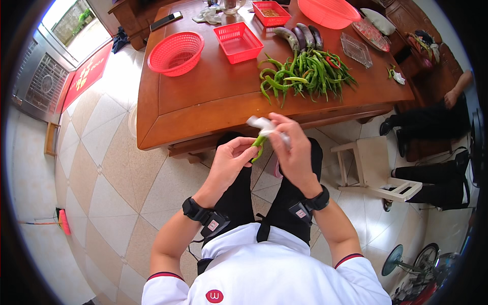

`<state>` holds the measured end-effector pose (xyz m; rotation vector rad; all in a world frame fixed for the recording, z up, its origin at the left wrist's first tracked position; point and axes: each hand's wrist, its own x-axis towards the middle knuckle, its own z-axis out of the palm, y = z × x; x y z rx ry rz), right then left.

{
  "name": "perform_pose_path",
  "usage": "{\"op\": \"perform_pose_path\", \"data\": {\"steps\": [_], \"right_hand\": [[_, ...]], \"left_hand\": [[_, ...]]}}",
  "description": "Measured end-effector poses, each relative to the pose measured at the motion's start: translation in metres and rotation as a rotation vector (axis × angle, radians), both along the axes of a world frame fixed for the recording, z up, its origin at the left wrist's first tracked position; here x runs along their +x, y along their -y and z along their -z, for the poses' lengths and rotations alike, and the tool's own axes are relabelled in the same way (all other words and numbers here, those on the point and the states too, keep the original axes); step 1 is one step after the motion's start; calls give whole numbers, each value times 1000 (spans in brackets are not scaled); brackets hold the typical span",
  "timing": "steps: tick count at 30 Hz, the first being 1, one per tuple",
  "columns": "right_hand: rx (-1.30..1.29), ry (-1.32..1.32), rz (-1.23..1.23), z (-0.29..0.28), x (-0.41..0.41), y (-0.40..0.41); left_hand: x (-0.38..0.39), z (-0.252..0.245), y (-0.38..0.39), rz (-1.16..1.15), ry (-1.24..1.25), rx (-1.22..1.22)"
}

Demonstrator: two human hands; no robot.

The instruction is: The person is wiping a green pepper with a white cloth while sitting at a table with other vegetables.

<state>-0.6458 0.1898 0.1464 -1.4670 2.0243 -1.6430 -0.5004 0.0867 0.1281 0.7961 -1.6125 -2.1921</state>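
Observation:
My left hand pinches a green chili pepper over my lap, just off the table's front edge. Around the pepper's upper end is a white tissue or cloth, blurred, held in my right hand. On the wooden table lies a heap of green peppers, with one red pepper among them. Several dark eggplants rest behind the heap.
A round red basket, a square red basket and a clear plastic tray stand on the table. Behind them are a phone and a larger red basket. A wooden stool and other people's legs are at the right.

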Motion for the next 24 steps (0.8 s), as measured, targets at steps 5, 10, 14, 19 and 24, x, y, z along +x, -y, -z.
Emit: {"op": "perform_pose_path", "data": {"steps": [5, 10, 14, 19, 24], "right_hand": [[12, -207, -110, 5, 10, 6], [99, 126, -49, 17, -11, -1], [116, 286, 60, 8, -21, -7], [-50, -207, -37, -5, 8, -4], [-5, -308, -103, 2, 15, -6]], "left_hand": [[-2, 2, -1, 13, -14, -40], [2, -9, -1, 32, -30, 40], [6, -7, 1, -24, -40, 200], [2, 5, -8, -26, -125, 358], [4, 1, -14, -53, -146, 322]]}}
